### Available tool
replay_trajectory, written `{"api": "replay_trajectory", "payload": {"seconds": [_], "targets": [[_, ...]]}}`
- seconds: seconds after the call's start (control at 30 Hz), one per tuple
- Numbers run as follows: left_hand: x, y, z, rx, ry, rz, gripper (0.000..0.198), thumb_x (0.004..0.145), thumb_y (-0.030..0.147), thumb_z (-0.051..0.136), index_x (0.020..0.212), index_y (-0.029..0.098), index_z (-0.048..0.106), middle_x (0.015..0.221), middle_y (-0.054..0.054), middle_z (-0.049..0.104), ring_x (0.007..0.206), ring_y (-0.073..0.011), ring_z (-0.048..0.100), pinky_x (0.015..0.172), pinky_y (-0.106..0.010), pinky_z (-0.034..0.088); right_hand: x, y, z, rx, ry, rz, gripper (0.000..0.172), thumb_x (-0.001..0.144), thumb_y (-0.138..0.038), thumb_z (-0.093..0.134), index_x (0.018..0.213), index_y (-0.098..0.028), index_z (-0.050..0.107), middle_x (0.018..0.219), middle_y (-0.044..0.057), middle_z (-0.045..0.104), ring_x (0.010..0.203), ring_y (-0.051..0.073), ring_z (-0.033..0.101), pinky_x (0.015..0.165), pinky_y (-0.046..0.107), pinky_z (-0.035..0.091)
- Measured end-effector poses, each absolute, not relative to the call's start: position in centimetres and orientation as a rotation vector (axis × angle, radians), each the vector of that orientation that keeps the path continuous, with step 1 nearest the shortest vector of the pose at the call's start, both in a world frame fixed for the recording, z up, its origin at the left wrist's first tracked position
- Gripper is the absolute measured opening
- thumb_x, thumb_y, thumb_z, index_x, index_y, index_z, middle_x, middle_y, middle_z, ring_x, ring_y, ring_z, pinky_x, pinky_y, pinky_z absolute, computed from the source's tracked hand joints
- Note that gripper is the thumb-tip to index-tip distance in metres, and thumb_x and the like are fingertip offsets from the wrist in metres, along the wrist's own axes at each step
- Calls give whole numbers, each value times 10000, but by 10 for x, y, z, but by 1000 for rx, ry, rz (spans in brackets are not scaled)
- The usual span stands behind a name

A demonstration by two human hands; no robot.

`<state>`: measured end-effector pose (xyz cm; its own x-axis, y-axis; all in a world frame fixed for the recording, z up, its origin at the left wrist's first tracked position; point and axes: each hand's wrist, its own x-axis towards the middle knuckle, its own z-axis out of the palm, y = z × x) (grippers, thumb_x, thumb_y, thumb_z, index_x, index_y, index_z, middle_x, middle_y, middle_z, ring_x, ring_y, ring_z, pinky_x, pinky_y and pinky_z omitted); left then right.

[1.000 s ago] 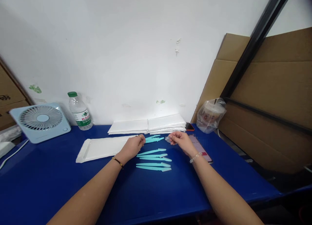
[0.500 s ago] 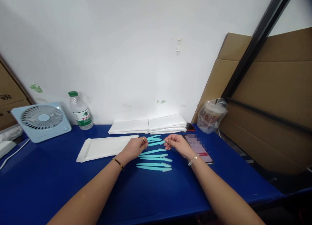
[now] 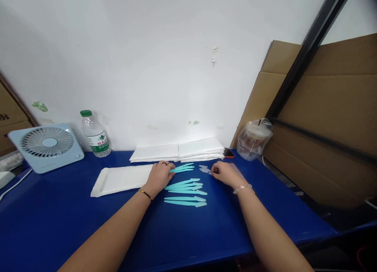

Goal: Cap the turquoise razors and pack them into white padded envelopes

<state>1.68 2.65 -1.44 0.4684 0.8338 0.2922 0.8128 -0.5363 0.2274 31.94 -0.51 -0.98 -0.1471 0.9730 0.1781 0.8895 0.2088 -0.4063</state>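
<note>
My left hand (image 3: 160, 176) is at the far group of teal eyebrow razors (image 3: 185, 167), its fingers closed on the handle end of one. The fingertips are partly hidden. My right hand (image 3: 224, 173) is low over the table with finger and thumb pinched on a small clear blade cap (image 3: 210, 173). Several more clear caps (image 3: 204, 168) lie just left of it. Nearer to me, a middle group of teal razors (image 3: 187, 186) lies side by side, blades to the right. Below them is a pair of razors (image 3: 185, 201).
A white padded packet (image 3: 123, 179) lies left of my left hand, and stacked white packets (image 3: 176, 152) stand against the wall. A phone (image 3: 235, 168) is partly under my right hand. Farther out are a fan (image 3: 48, 146), a water bottle (image 3: 97, 136) and a bagged cup (image 3: 255, 140).
My hands have moved apart. The razor between them is down among the others, my left hand has shifted to the far group, and my right hand has moved right with a cap.
</note>
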Motion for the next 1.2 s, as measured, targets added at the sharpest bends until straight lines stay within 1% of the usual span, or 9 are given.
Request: {"api": "replay_trajectory", "payload": {"seconds": [0.2,0.33,0.4,0.5,0.6,0.73,0.83,1.03,1.2], "targets": [[16,26,-13,2633,1493,608,87,816,256,526,827,213,600,885,-39,637,928,-225,533,750,-321,355,302,-9,-10,-1802,-2163,211,63,631,-120,603,655,-176,586,684,47,621,614,156,528,557,244,353],[17,23,-7,2615,1484,607,136,837,249,481,787,207,600,825,-36,643,877,-216,545,726,-317,347,300,-14,-8,-1672,-2086,414,94,629,-98,593,662,-174,548,643,15,589,587,133,520,540,228,359],[17,23,-5,2571,1474,617,145,836,257,476,783,208,602,807,-35,647,858,-212,555,709,-306,352,299,-13,-7,-1546,-1946,603,97,673,-144,591,755,-180,555,625,-12,564,551,123,529,520,223,382],[17,22,-1,2449,1443,642,151,831,283,477,784,213,603,790,-24,646,801,-191,573,662,-280,366,294,-12,-3,-1307,-1617,864,195,747,-293,598,904,-193,539,676,-23,550,538,123,575,500,230,436],[18,21,1,2350,1407,649,170,825,322,482,787,211,605,770,-17,640,744,-173,578,622,-263,375,287,-12,1,-1121,-1347,1000,291,712,-388,671,874,-199,519,693,-23,550,599,142,627,522,235,480],[19,18,3,2285,1382,658,202,814,362,486,773,203,604,743,-16,631,716,-166,577,595,-252,379,285,-12,3,-1034,-1202,1145,365,635,-409,754,810,-202,509,636,-37,573,613,152,651,532,230,497],[19,18,3,2246,1359,651,225,814,385,476,781,201,600,723,-12,623,680,-158,568,571,-243,377,288,-11,2,-1050,-1170,1170,359,632,-413,763,781,-189,526,625,-21,610,586,141,647,523,223,502],[19,17,4,2226,1334,642,251,811,411,465,790,198,597,707,-8,608,654,-154,553,556,-236,379,291,-6,-3,-1122,-1159,1080,342,640,-446,750,724,-173,560,571,-1,625,481,137,610,435,225,477],[19,17,3,2216,1331,627,267,805,428,470,800,194,598,723,-17,613,660,-159,560,554,-236,382,293,-6,-5,-1099,-1183,1075,307,638,-401,764,778,-170,617,584,-4,641,504,134,624,454,216,480]]}}
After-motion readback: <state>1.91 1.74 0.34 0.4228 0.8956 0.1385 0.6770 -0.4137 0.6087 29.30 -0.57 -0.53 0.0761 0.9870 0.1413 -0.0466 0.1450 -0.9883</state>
